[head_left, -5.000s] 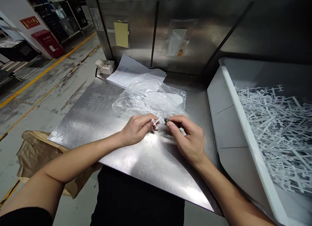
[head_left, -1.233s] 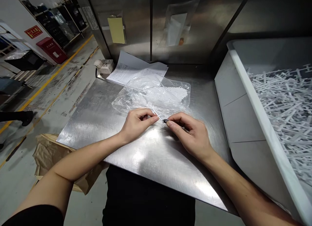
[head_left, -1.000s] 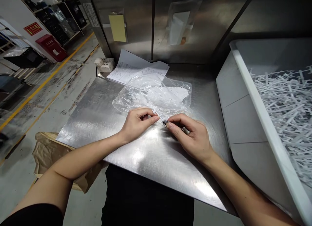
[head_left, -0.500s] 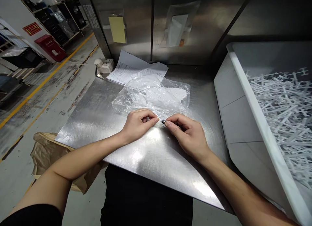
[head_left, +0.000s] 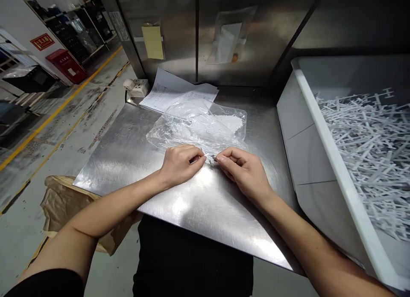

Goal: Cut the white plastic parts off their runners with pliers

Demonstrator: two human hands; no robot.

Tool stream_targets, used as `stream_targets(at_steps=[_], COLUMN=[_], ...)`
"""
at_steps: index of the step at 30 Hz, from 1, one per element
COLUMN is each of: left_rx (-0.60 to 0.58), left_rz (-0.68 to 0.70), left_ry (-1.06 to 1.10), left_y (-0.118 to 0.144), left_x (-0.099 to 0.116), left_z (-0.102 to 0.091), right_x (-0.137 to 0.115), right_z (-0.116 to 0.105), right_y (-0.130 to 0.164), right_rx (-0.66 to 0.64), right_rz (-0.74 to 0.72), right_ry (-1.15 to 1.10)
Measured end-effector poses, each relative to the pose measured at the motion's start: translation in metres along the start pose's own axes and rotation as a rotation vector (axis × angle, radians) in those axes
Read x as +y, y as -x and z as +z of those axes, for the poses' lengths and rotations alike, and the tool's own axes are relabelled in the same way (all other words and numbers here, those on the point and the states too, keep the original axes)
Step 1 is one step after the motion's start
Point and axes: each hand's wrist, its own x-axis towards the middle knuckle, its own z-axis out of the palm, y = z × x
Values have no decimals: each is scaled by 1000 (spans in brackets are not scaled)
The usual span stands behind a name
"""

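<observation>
My left hand (head_left: 181,164) is closed in a pinch above the metal table. At its fingertips shows a small white piece (head_left: 206,155), too small to make out clearly. Facing it, my right hand (head_left: 245,169) pinches a small dark metal piece (head_left: 214,157) between thumb and forefinger; its kind is hard to tell. The two pieces almost meet, and whether they touch is unclear. Just beyond my fingers lies a clear plastic bag (head_left: 195,124) with many tiny white bits (head_left: 229,123) in it.
To the right, a large grey-white bin (head_left: 320,130) holds a heap of white H-shaped plastic pieces (head_left: 368,152). Printed sheets (head_left: 173,92) lie partly under the bag, beside a power socket (head_left: 138,88). A brown paper bag (head_left: 64,203) stands below the table's left edge (head_left: 105,160).
My hands have drawn slightly closer together, with the dark piece nearer the white one. The view has shifted a little.
</observation>
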Motion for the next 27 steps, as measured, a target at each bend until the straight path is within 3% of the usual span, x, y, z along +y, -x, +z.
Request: stream_targets(at_steps=[7, 19, 27], left_rx=[-21, -138, -163], left_rz=[-22, 184, 243], left_ry=[64, 257, 267], left_y=[-4, -2, 0], left_x=[-3, -5, -4], left_z=[-9, -1, 1], right_x=[-5, -3, -2], right_z=[-3, -2, -1], right_y=[2, 6, 4], right_rx=[38, 110, 119], right_rz=[-93, -323, -326], right_ry=[12, 177, 207])
